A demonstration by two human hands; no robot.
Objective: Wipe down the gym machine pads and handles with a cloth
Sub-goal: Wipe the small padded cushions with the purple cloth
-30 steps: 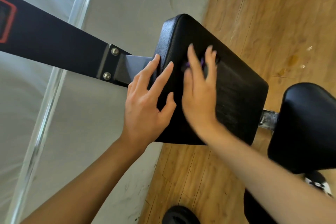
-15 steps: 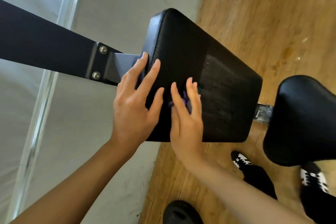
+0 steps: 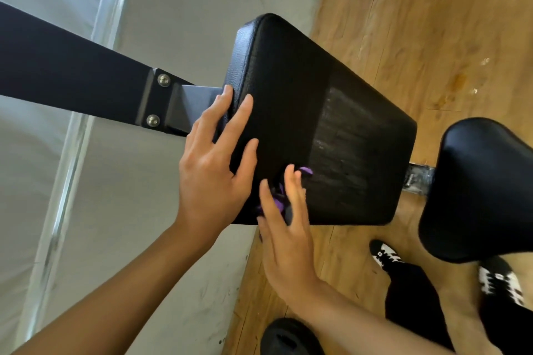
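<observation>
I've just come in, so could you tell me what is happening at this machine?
A person is wiping the large black pad. The right hand presses a purple cloth flat against the pad's near end, while the left hand rests with straight fingers on its left edge, beside the metal arm.

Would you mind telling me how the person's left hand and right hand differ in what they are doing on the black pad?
The left hand holds nothing; the right hand presses a purple cloth under its fingers. The left hand lies at the edge of the rectangular pad beside the metal arm; the right hand sits at its near edge. Both lie flat with straight fingers on that pad.
</observation>
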